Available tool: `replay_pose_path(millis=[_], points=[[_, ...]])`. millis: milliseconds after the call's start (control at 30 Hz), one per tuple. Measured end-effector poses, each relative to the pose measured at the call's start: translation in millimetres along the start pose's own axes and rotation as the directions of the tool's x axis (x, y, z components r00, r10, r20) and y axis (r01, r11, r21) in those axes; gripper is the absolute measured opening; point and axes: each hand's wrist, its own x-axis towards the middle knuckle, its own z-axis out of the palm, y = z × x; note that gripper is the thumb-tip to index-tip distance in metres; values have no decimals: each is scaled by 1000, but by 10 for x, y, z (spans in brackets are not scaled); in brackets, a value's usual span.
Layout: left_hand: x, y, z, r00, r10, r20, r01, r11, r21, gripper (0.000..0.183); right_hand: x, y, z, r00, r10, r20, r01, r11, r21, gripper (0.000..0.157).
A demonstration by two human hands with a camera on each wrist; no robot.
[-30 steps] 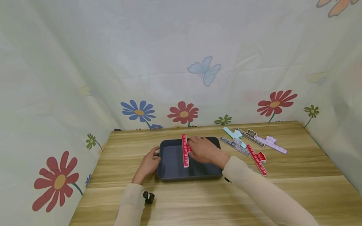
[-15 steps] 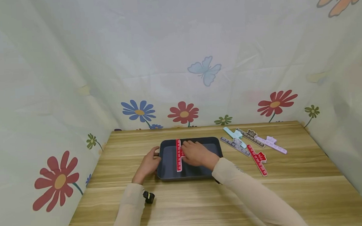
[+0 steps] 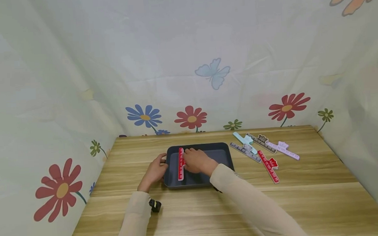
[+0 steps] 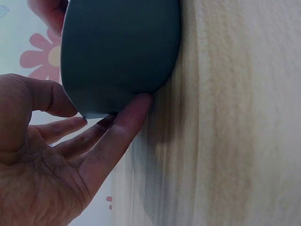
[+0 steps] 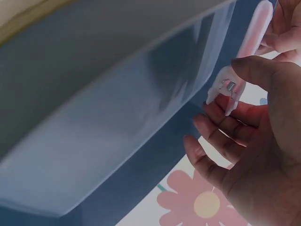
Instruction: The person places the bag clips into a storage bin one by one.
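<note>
A dark rectangular baking tray [image 3: 207, 183] stands on the wooden table. My left hand [image 3: 155, 171] holds its left end; in the left wrist view the thumb [image 4: 56, 99] is at the rim and a finger [image 4: 124, 125] touches the lower side. Over the left part of the tray, my right hand [image 3: 198, 161] pinches a red clip [image 3: 180, 166] with a piano-key pattern by its side grip. The right wrist view shows the clip [image 5: 256, 28] edge-on, its spring visible between thumb and fingers. Whether the clip touches the tray floor I cannot tell.
Right of the tray lie several similar clips: light blue [image 3: 240, 138], dark grey [image 3: 242, 152], black [image 3: 262, 143], lilac [image 3: 283, 150] and another red one [image 3: 268, 167]. Some overlap. A flower-printed curtain [image 3: 162, 80] surrounds the table [image 3: 193, 216] at the back and sides.
My right hand has carried the red clip leftward and a little toward me over the tray, from the middle to the left part. My left hand stays at the tray's left end.
</note>
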Motion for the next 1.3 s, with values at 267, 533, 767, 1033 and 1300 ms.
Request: replay_pose_path(millis=[267,533,767,1033,1300], points=[[2,-9,2,999,-34,12,34,998,-54,56,143,-145,15,999,14,34,-14,1000,16,53],[16,-21,9,999,-47,20,48,996,-72,56,188,-202,15,997,38,72,-41,999,32,52],[10,-40,11,999,-31,10,32,998,-59,57,201,-250,43,995,58,79,-62,997,49,49],[0,-25,9,1000,-27,8,28,998,-62,56,247,-319,72,995,70,75,-73,997,32,43],[6,-43,14,999,-36,12,37,997,-67,56,310,-373,110,995,71,69,-72,997,16,52]])
